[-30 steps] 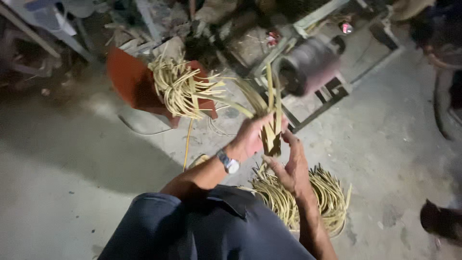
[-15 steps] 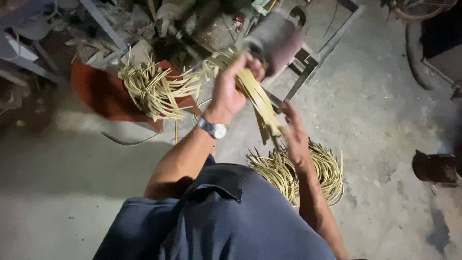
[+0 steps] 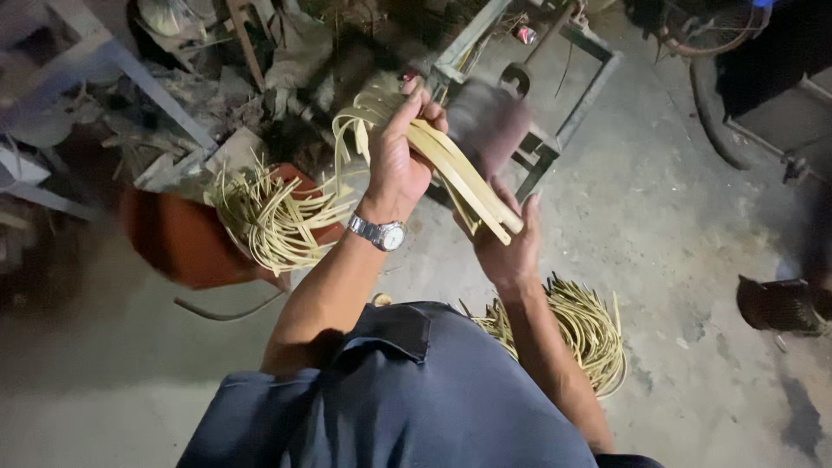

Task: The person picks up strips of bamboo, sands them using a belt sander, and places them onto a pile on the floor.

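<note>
Gripping bent bamboo strips [image 3: 451, 165] in clenched left hand [image 3: 399, 160]; right hand [image 3: 507, 247] clasping their lower ends at five o'clock. Flanked by strip heaps: on red basin [image 3: 186, 247] at nine, on floor [image 3: 576, 325] at five.

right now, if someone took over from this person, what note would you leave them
Left hand: closed round the upper part of a bundle of pale flat strips.
Right hand: holds the bundle's lower end.
Red seat on the left carries a loose pile of strips; a second pile lies on the floor by the right arm.
Done: two piles sorted out. Left: the bundle in hand.
</note>
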